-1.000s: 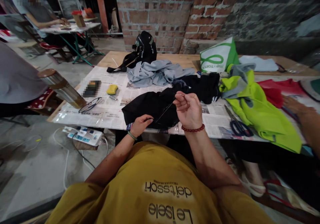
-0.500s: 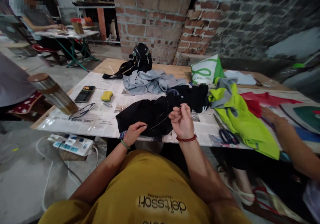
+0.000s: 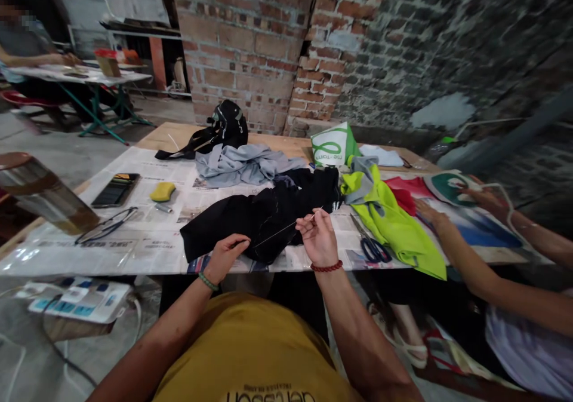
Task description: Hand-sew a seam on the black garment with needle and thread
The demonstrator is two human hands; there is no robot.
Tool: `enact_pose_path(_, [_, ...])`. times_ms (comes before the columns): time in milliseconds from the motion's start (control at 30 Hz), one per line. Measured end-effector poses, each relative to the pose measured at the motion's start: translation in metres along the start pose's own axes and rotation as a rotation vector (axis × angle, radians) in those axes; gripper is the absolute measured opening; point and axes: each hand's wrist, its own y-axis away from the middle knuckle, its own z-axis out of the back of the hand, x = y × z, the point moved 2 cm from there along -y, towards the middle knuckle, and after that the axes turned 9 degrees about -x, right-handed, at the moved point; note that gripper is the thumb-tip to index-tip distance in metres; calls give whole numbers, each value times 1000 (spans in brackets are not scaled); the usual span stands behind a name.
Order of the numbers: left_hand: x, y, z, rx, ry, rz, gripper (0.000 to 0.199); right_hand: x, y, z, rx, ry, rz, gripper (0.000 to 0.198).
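Note:
A black garment (image 3: 219, 217) lies rumpled in front of me. My left hand (image 3: 227, 250) pinches its near edge between thumb and fingers. Just right of it, my right hand (image 3: 319, 235) is raised over the cloth, its fingertips closed on a thin sewing needle (image 3: 317, 209). From there a pale thread (image 3: 275, 233) runs taut down to the garment close to my left fingertips. Faint light stitches show on the black fabric.
Scissors (image 3: 375, 249) and a neon-yellow garment (image 3: 394, 226) lie to the right. Beyond them a co-worker's hand rests on an iron (image 3: 452, 187). A phone (image 3: 116, 190), glasses (image 3: 107, 226), yellow sponge (image 3: 163, 192) and bottle (image 3: 45, 193) are at left; a power strip (image 3: 80, 300) is below.
The thread, slack and curved before, is now pulled straight between the cloth and my right hand. My view has turned right, bringing the co-worker's hand on the iron into sight.

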Motion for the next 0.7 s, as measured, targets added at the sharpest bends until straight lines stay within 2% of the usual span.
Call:
enact_pose_path(133, [2,-4,-4,-22,-44,-27,20,2,0,11,-27,15,21,29])
enact_pose_path(367, [17,-1,10,-99,-33,78,22,-5,6,20,2,80,6,31])
enact_pose_path(567, [16,3,15,-113,50,101,25,-5,22,4,85,67,-40,25])
enact_pose_path(700, [17,3,14,-143,148,117,24,-4,47,-10,228,95,-115,17])
